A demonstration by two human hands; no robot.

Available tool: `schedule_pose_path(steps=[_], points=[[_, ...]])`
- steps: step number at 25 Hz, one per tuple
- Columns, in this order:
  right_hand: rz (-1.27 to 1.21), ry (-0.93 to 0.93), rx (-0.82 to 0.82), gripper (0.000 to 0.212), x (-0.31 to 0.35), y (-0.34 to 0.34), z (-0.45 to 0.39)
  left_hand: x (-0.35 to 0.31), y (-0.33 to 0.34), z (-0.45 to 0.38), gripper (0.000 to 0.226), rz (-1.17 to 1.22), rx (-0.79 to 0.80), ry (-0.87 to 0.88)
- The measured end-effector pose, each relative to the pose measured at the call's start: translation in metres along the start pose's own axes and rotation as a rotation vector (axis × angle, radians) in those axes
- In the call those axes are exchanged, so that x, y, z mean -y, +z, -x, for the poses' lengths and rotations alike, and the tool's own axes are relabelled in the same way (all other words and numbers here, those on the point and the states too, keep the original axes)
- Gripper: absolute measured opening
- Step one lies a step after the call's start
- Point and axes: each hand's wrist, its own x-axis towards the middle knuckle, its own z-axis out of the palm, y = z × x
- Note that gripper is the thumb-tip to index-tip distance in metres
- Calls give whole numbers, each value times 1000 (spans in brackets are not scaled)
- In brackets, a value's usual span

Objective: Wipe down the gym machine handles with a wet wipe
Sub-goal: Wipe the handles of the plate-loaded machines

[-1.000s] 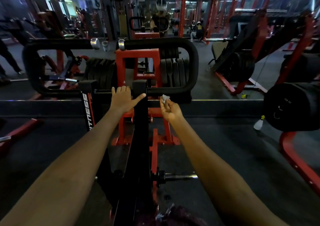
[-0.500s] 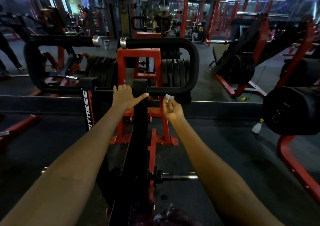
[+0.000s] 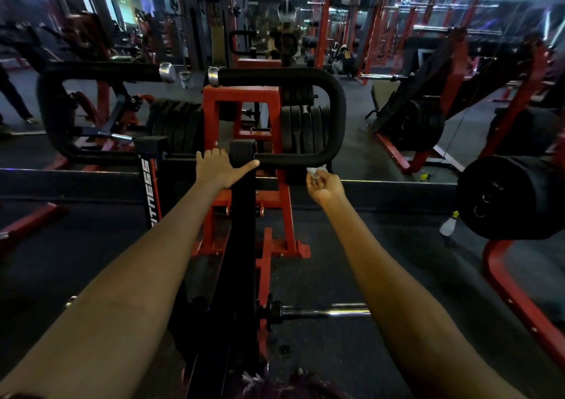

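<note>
**Wet wipe and padded handles — row machine, head view**

Wet wipe (image 3: 315,171): small, white, crumpled wad; pinched between the curled fingertips of the right hand (image 3: 326,186). It touches the underside of the lower run of the right handle (image 3: 334,114), just right of the central post (image 3: 243,184).

Right handle: thick tube bent into a rounded C-loop, covered in matte black foam; polished metal cap (image 3: 214,76) on its upper free end, above the central post.

Left handle (image 3: 53,114): mirror-shaped black foam loop left of the post, with a like metal cap (image 3: 166,72).

Left hand (image 3: 218,168): flat, fingers straight and together, resting on the bar just left of the post; thumb stretched right across the post's face. Grips nothing.

Central post: square-section, matte black, rising from a red painted steel frame (image 3: 241,93).

Weight plates (image 3: 301,131): black discs stacked behind the post.

Spray bottle (image 3: 448,224): pale plastic, yellow top, on the dark rubber floor (image 3: 367,224) well right of the post.
</note>
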Motion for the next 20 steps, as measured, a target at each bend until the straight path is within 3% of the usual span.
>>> schedule_pose_path(steps=[5, 11, 14, 20], points=[[177, -208, -112, 17, 26, 0, -8, 1, 3, -1, 109, -16, 8, -7], [226, -211, -89, 13, 33, 6, 1, 0, 1, -1, 105, -27, 5, 1], [402, -381, -184, 15, 50, 22, 5, 0, 2, -1, 104, -28, 2, 6], [836, -780, -146, 15, 72, 61, -5, 0, 2, -4, 106, 9, 1, -7]])
